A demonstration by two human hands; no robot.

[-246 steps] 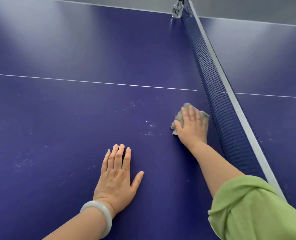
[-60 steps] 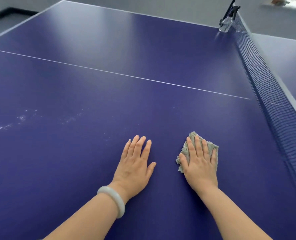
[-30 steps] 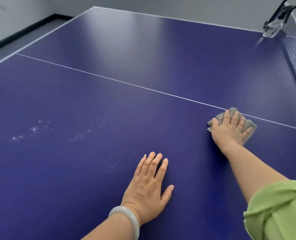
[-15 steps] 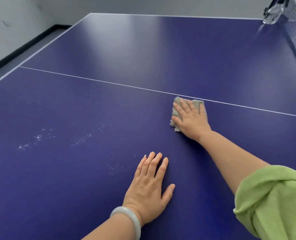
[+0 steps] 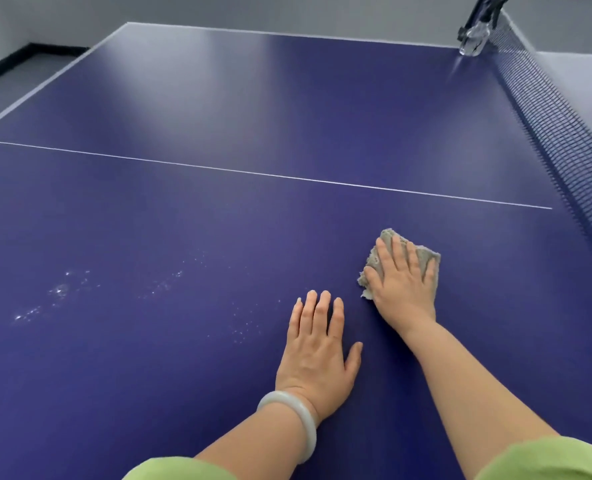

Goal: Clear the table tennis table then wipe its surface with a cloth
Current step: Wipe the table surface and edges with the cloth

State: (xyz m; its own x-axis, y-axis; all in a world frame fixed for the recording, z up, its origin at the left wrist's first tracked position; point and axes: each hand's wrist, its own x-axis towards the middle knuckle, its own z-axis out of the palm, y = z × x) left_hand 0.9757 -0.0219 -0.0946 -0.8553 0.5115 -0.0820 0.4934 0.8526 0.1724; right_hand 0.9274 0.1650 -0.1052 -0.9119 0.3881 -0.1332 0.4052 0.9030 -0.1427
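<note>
Cloth (image 5: 426, 255), grey and nubbly with a frayed, crumpled edge, lies flat on the smooth matte blue table (image 5: 253, 98), on the near side of the thin white centre line (image 5: 253, 173) and short of the net (image 5: 557, 133). The right hand (image 5: 403, 289) presses on it palm down, fingers straight and slightly spread, gripping nothing. The left hand (image 5: 317, 358) rests flat on the bare surface just beside it, fingers extended and close together, thumb out. A pale, glossy rounded bangle (image 5: 294, 420) circles the left wrist. Fine whitish specks (image 5: 59, 292) scatter across the tabletop to the left. The dark mesh net runs to a glossy clamp (image 5: 478, 29) at the far edge
</note>
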